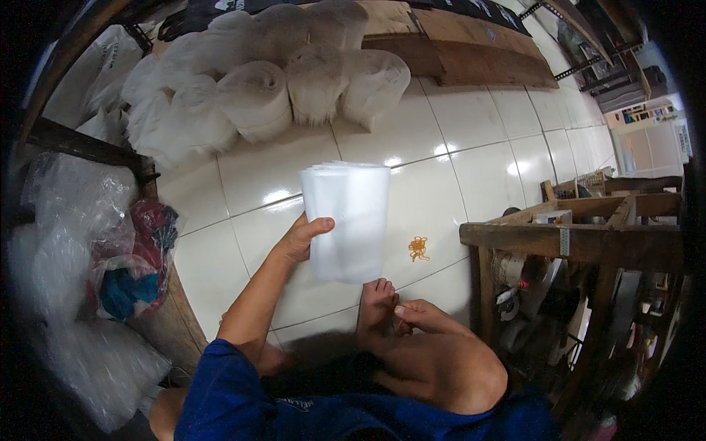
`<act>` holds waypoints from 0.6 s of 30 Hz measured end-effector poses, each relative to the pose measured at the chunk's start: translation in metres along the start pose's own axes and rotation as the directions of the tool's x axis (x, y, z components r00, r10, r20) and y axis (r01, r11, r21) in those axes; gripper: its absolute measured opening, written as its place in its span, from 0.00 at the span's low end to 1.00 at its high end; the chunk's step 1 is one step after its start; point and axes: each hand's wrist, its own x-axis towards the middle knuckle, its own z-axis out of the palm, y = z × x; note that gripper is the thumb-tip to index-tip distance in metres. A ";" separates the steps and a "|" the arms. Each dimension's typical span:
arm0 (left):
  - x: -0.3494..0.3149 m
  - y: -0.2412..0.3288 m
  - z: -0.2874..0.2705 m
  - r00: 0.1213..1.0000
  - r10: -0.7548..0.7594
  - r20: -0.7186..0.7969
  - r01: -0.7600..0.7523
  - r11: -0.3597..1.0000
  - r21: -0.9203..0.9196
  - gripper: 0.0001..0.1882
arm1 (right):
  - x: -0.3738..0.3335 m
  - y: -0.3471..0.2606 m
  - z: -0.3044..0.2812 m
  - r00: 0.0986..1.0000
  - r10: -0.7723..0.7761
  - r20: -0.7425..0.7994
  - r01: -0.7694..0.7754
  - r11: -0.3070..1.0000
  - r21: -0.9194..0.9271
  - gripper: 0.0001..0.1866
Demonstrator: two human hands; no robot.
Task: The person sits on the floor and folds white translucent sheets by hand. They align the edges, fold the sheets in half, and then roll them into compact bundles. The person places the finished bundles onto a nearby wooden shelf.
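My left hand (307, 235) grips the left side of a thick stack of whitish, see-through plastic sheets or bags (349, 220), its thumb lying across the front. The stack is held upright above the tiled floor, its upper edges slightly fanned. Beside my bare foot (379, 298), my right hand (421, 316) is low, with thumb and fingers pinched together. Whatever those fingers hold, if anything, is too small to make out. A small heap of yellow-orange rubber bands (418, 248) lies on the floor to the right of the stack.
Several big rolls of wrapped clear plastic (254, 99) stand at the far left. Brown cardboard (478, 55) lies beyond them. At left are clear plastic bags (73, 213), one with red and blue cloth. A wooden frame (573, 239) with cluttered shelves stands close on the right.
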 end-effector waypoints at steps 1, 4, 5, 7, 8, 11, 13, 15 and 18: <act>0.001 -0.001 -0.003 1.000 0.004 0.018 -0.004 1.000 -0.004 0.48 | -0.001 -0.003 0.001 1.000 -0.017 0.008 0.017 1.000 -0.020 0.19; 0.002 -0.002 -0.006 1.000 -0.015 0.021 0.014 0.999 0.041 0.49 | -0.012 -0.012 0.014 0.998 -0.034 -0.048 0.037 0.997 0.071 0.18; 0.002 -0.001 -0.003 1.000 -0.014 0.023 0.012 0.999 0.047 0.49 | -0.012 -0.005 0.010 0.999 -0.031 -0.036 0.034 0.996 0.083 0.17; -0.001 0.003 0.001 1.000 -0.012 0.019 0.011 0.998 0.058 0.49 | -0.008 0.008 0.001 1.000 -0.023 -0.002 0.023 0.994 0.108 0.17; -0.002 0.004 0.000 1.000 0.000 0.019 -0.002 0.998 0.068 0.50 | -0.005 0.009 0.001 0.994 -0.095 -0.063 0.101 0.990 0.099 0.17; -0.004 0.007 0.000 1.000 0.015 0.027 -0.018 0.994 0.111 0.53 | -0.004 0.001 0.004 0.934 -0.276 -0.228 0.291 0.956 0.034 0.17; -0.005 0.010 0.000 1.000 -0.001 0.029 -0.004 0.987 0.164 0.55 | -0.005 -0.011 0.001 0.884 -0.360 -0.300 0.364 0.930 -0.044 0.17; -0.008 0.014 0.002 0.998 0.003 0.058 -0.015 0.981 0.195 0.57 | -0.011 -0.028 -0.003 0.882 -0.331 -0.335 0.289 0.942 -0.171 0.19; -0.012 0.020 0.006 0.995 -0.001 0.100 -0.023 0.970 0.241 0.59 | -0.016 -0.049 0.003 0.848 -0.341 -0.404 0.246 0.931 -0.270 0.24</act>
